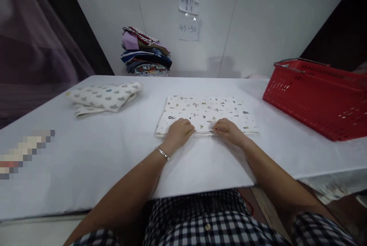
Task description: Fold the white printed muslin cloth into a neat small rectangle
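A white cloth (205, 110) with small scattered prints lies folded into a flat rectangle on the table, its layered edge facing me. My left hand (180, 130) pinches that near edge left of its middle, thumb and fingers closed on the fabric. A short way to the right, my right hand (228, 130) pinches the same edge in a like manner. Another cloth (106, 97), white with grey duck-like shapes, rests loosely folded on the left side of the table.
A red plastic basket (315, 101) with a metal handle stands at the right. Behind the far edge rises a stack of folded fabrics (146, 53). Paper notes (189, 28) hang on the wall. White covering spreads over the table (114, 154); a blurred-out patch (23, 154) lies at left.
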`<state>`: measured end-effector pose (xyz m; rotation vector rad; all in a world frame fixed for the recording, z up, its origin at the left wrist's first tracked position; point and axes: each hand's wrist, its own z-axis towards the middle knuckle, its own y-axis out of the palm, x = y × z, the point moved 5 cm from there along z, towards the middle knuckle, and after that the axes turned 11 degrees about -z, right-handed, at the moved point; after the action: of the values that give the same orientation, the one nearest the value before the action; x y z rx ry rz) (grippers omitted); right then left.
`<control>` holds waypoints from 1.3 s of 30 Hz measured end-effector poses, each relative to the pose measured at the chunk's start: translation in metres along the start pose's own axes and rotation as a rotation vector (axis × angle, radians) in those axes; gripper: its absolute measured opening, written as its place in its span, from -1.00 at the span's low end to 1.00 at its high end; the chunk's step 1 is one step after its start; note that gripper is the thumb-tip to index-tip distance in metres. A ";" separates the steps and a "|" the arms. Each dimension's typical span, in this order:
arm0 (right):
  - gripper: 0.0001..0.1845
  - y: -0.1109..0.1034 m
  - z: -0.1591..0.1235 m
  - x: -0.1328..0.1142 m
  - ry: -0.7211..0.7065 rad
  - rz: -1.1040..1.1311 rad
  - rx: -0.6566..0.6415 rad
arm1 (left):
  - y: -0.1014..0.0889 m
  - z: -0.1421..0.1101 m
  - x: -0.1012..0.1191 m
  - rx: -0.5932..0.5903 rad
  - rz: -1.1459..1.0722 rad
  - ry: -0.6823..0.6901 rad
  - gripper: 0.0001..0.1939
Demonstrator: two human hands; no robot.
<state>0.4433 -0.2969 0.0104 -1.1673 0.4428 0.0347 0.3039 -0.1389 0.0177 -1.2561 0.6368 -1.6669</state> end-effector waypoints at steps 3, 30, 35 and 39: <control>-0.79 0.004 0.001 -0.004 -0.059 -0.088 -0.055 | 0.012 -0.001 0.001 -0.029 0.008 0.028 -0.70; -0.78 0.010 0.003 -0.016 -0.112 -0.266 -0.037 | 0.020 0.007 0.011 -0.136 0.269 0.124 -0.77; -0.76 0.008 0.003 -0.015 -0.153 -0.298 0.019 | 0.016 0.008 0.016 -0.112 0.292 0.115 -0.73; -0.77 0.009 0.002 -0.015 -0.179 -0.316 0.024 | 0.017 0.006 0.017 -0.133 0.287 0.145 -0.74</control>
<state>0.4281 -0.2886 0.0087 -1.1881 0.0973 -0.1391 0.3149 -0.1609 0.0136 -1.0827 0.9832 -1.5030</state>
